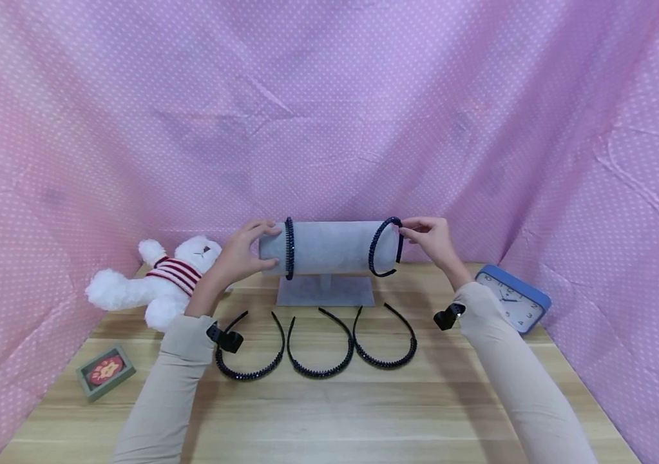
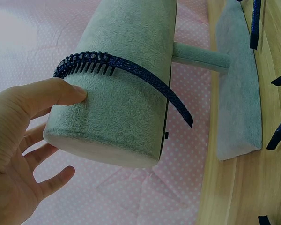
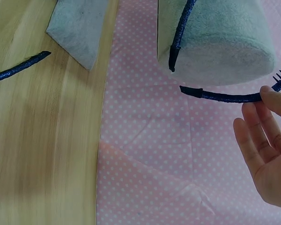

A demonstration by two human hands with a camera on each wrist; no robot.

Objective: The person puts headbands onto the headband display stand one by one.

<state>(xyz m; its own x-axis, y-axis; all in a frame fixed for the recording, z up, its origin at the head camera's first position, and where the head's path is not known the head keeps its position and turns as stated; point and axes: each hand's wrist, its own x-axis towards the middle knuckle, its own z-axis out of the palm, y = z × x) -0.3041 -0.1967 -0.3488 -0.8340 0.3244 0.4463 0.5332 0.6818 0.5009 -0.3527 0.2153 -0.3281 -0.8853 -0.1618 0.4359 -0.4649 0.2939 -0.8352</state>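
A grey velvety display roll (image 1: pixel 335 248) stands on a T-shaped base (image 1: pixel 326 293). One dark beaded headband (image 1: pixel 290 248) sits around its left part. My left hand (image 1: pixel 242 254) holds the roll's left end; its thumb (image 2: pixel 72 93) presses the fabric beside that headband, the lower fingers spread apart. At the right end, my right hand (image 1: pixel 430 238) pinches a second dark headband (image 1: pixel 377 248) between thumb and fingers. One tip of this headband lies against the roll in the right wrist view, while the pinched arm (image 3: pixel 229 97) stands off from it.
Three more dark headbands (image 1: pixel 248 376) (image 1: pixel 320 374) (image 1: pixel 387 365) lie on the wooden table (image 1: pixel 329 419) before the stand. A white teddy bear (image 1: pixel 175 277) and a small framed picture (image 1: pixel 105 372) are at left, a blue clock (image 1: pixel 515 299) at right. Pink dotted cloth (image 1: pixel 329 129) hangs behind.
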